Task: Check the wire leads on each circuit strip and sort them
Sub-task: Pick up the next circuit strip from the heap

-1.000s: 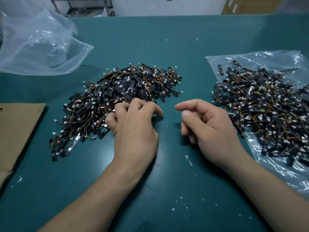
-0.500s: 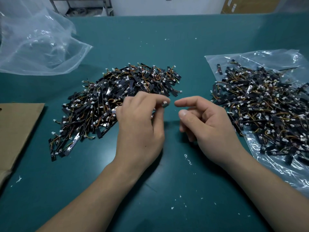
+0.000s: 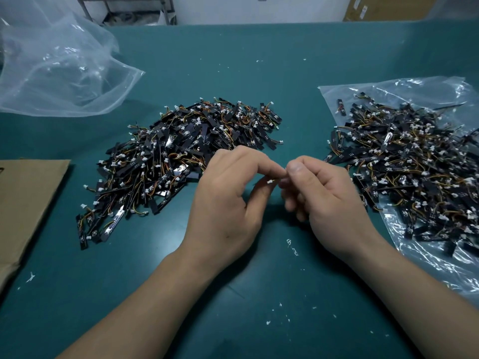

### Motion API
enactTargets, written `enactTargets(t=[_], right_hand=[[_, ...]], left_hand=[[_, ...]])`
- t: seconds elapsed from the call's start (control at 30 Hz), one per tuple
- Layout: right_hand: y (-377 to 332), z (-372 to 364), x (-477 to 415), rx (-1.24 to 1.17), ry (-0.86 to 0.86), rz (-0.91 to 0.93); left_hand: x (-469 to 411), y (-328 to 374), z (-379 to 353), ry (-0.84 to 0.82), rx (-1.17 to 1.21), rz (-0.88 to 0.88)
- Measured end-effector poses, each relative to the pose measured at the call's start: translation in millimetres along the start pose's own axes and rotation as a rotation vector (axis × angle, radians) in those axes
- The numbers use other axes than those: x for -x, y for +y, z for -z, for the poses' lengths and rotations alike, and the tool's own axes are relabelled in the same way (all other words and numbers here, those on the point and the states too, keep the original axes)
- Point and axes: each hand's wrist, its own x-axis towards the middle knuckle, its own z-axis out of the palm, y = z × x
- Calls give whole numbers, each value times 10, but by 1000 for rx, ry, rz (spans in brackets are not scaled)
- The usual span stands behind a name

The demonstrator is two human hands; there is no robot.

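A big heap of black circuit strips (image 3: 181,156) with orange and yellow wire leads and white plugs lies on the green table at centre left. A second heap of strips (image 3: 414,167) lies on a clear plastic sheet (image 3: 440,265) at the right. My left hand (image 3: 228,203) and my right hand (image 3: 329,200) meet between the heaps. Both pinch one circuit strip (image 3: 270,181); only its white plug and a bit of dark strip show between the fingertips. The rest of it is hidden by the fingers.
A crumpled clear plastic bag (image 3: 59,73) lies at the back left. A sheet of brown cardboard (image 3: 23,203) lies at the left edge. Small white scraps (image 3: 291,246) dot the green table (image 3: 233,320) in front of me.
My left hand has lifted a strip out of the centre heap and carried it right. My right hand has closed in and now pinches the strip as well.
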Motion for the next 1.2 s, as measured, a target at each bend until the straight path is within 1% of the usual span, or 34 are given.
enactTargets(t=[0.2,0.27,0.33,0.37,0.43,0.5,0.57,0.63,0.73,0.83,0.93,1.0,1.1,1.2], right_hand=[[17,5,-20,21,42,25],[24,8,-15,22,72,36],[25,13,-8,34,89,58],[23,13,-5,45,89,72],[18,6,4,62,80,93],[24,1,13,73,63,99],[27,-5,22,72,35,94],[23,-8,23,69,14,83],[27,-8,9,81,42,70],[24,4,-4,18,111,53],[12,9,-6,-26,149,58],[15,2,-2,6,139,69],[29,-12,4,48,81,62],[41,-15,20,75,45,56]], left_hand=[[-7,42,-1,-10,76,24],[-8,69,0,24,169,140],[-15,67,24,74,314,317],[-22,56,35,71,360,382],[-40,36,40,-19,322,433],[-43,21,15,-107,201,402],[-37,19,-2,-127,133,366],[-30,-2,-3,-136,119,365],[-23,-5,-4,-172,163,388],[-20,23,-16,-128,277,434],[-35,20,-11,-146,289,446],[-47,13,1,-147,333,470],[-61,0,16,-106,392,512],[-67,10,26,-122,419,511]])
